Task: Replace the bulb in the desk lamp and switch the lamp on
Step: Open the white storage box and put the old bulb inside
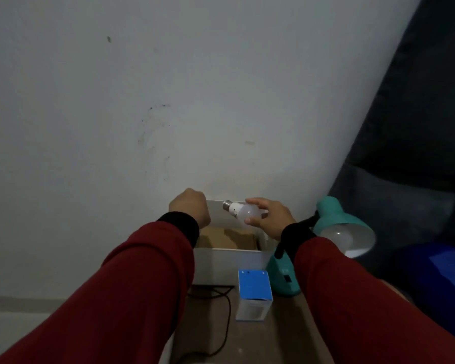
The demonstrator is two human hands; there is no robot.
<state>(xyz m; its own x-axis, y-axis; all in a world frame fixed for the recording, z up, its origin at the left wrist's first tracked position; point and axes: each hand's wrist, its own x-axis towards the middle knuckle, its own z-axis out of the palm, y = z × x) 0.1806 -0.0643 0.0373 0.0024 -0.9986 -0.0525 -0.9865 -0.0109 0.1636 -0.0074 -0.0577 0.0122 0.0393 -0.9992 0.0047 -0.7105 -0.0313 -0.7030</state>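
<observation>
LED bulb (241, 212) is pinched at its dome by the right hand (269, 219), screw base pointed left, above the open white box (229, 266). Left hand (191, 207) is fisted on the box's far flap, probably to steady it. Teal desk lamp (339, 227) is fitted with a bulb, unlit, on the worktop (286, 337).

— What stands behind everything?
— A plain grey-white painted wall (168, 101), dim and unevenly lit, with small dark scuffs and specks.
— And to the right?
— A dark navy upholstered sofa (418, 153), meeting the wall.
— Below?
— A brown wooden tabletop (286, 337); left of it, a pale strip of floor (11, 324).
</observation>
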